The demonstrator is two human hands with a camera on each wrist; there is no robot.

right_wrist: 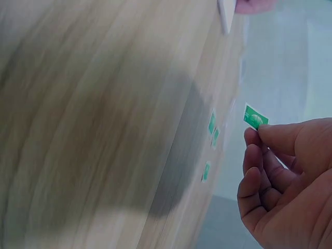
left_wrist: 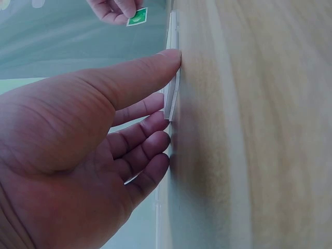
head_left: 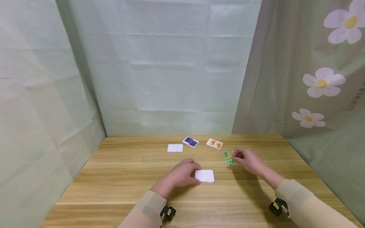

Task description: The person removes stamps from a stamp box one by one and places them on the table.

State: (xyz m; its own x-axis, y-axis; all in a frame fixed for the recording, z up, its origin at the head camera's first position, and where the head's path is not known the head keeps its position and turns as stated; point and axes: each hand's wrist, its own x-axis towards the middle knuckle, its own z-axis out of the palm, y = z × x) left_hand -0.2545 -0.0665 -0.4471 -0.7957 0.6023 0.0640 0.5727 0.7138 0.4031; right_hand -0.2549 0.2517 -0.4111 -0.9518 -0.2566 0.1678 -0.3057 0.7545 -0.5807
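Note:
My right hand [head_left: 251,161] pinches a small green stamp [right_wrist: 256,116] with a white border between thumb and index finger. In the right wrist view the stamp is raised off the table, while several more green stamps [right_wrist: 206,171] lie below it. My left hand [head_left: 183,173] holds the left end of a white card in a clear case [head_left: 204,176], thumb on the near edge and fingers on the far one. Seen edge-on in the left wrist view, the clear case [left_wrist: 174,98] lies flat along the wooden table.
Further back lie a clear case with a white insert [head_left: 175,148], one with two dark blue stamps [head_left: 190,142] and one with two orange-and-white stamps [head_left: 214,143]. A transparent sheet [head_left: 151,158] is at the left. Cloth hangs behind the wooden table [head_left: 114,180] and along its sides.

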